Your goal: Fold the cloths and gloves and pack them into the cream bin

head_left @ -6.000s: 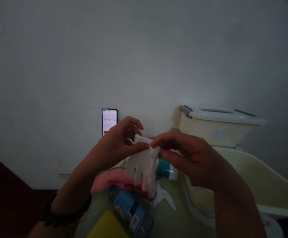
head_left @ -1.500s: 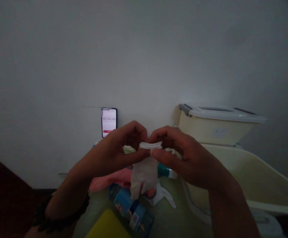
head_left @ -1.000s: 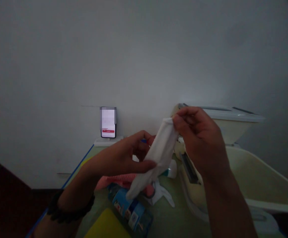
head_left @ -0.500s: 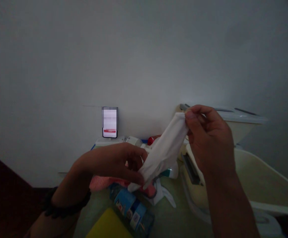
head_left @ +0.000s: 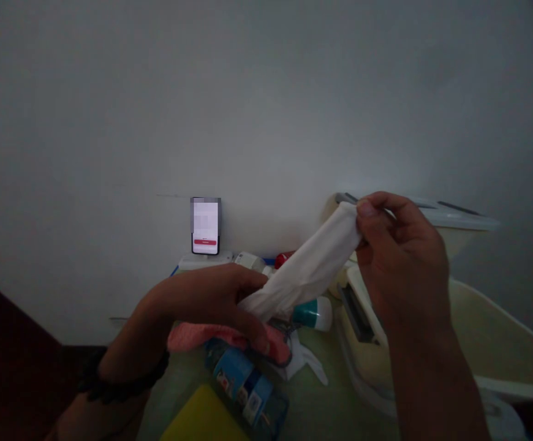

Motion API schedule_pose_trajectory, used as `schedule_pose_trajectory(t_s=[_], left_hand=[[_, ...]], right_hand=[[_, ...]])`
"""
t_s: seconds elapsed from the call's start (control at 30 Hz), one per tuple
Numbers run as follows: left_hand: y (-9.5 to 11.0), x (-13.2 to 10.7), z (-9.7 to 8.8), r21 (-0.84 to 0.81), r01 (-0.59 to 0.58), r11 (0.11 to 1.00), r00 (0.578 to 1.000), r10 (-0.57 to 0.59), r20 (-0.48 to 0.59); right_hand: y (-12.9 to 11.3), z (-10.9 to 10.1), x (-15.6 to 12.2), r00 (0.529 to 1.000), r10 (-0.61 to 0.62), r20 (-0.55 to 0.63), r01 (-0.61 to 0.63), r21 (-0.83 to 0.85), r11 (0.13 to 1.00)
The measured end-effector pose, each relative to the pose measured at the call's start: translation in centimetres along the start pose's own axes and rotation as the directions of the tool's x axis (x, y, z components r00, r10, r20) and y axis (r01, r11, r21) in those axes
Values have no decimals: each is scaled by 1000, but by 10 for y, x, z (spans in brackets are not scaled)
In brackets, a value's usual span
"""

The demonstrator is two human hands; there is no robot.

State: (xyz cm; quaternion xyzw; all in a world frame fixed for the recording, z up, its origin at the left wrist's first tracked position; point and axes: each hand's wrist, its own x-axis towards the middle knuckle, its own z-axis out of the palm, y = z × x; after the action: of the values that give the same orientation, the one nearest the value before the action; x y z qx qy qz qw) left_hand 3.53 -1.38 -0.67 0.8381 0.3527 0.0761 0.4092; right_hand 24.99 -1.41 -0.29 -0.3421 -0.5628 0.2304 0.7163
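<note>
A white glove (head_left: 310, 263) stretches slantwise between my two hands. My right hand (head_left: 397, 257) pinches its upper end between thumb and fingers. The lower end runs in between the thumb and curled fingers of my left hand (head_left: 215, 300), where its tip is hidden. Under my left hand lies a pink cloth (head_left: 197, 337). A clear bottle with a blue label (head_left: 243, 383) rests on its side just below. Another white cloth piece (head_left: 306, 361) with finger-like ends lies flat on the table beside the pink cloth.
A phone (head_left: 205, 226) stands upright against the wall on a white base (head_left: 193, 261). A cream bin (head_left: 482, 324) with its lid (head_left: 459, 214) raised stands at the right. A teal-and-white container (head_left: 313, 313), a red item (head_left: 283, 259) and a yellow object (head_left: 204, 416) are on the green table (head_left: 326, 407).
My right hand has moved a little to the right and drawn the glove to a flatter slant. The glove's lower end has risen into my left hand, and its dangling fingers no longer show.
</note>
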Motion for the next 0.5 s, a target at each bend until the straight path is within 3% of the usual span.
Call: schedule_pose_trajectory(t_s=[0.13, 0.3, 0.5], left_hand=[[0, -1, 0, 78, -17, 997, 998, 21, -62], [-1, 0, 0, 81, -44, 996, 999, 43, 7], [-1, 0, 2, -27, -87, 996, 996, 88, 5]], right_hand=[[-2, 0, 0, 1000, 28, 7, -28, 12, 1000], [-5, 0, -2, 999, 48, 10, -49, 29, 998], [-5, 1, -2, 999, 36, 38, -37, 6, 999]])
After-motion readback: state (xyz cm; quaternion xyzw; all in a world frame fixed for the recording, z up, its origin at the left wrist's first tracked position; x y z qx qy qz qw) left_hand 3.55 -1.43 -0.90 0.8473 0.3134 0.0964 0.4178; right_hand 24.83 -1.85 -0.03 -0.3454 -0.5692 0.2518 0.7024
